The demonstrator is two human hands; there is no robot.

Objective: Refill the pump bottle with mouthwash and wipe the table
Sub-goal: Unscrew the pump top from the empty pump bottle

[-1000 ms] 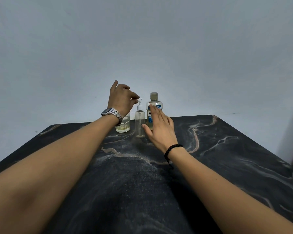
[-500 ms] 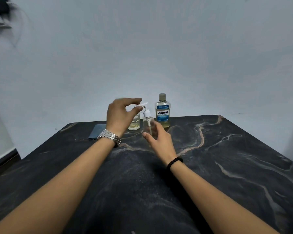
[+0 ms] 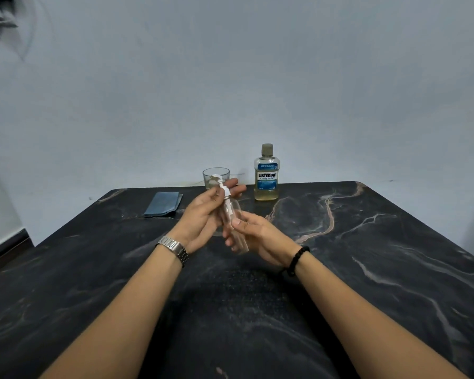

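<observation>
Nearest the camera, two bare forearms reach forward over a black marble-patterned table (image 3: 394, 255) streaked with pale veins, the left wrist wearing a metal watch (image 3: 175, 248) and the right a black beaded bracelet (image 3: 297, 259). Just beyond the wrists, both hands meet above the middle of the tabletop around a clear plastic pump bottle (image 3: 233, 220), which is lifted off the surface and tilted, its base toward the person and its white pump head pointing up and away. The right hand (image 3: 257, 236) is closed around the lower body of the bottle, thumb across the front and fingers curled beneath it. The left hand (image 3: 203, 214) is closed at the neck, thumb and fingertips gathered around the white collar under the pump head, with the other fingers spread loosely behind it. The bottle looks empty or nearly so. Farther back, a folded blue-grey cloth (image 3: 163, 204) lies flat to the left, well apart from the hands. Behind the pump head stands a drinking glass (image 3: 216, 176), partly hidden by the left fingers; whether it holds liquid I cannot tell. Just right of it, near the far edge, a Listerine Cool Mint mouthwash bottle (image 3: 266, 175) stands upright and capped, with yellowish liquid in its lower part. Behind the table rises a plain pale wall (image 3: 230, 77).
</observation>
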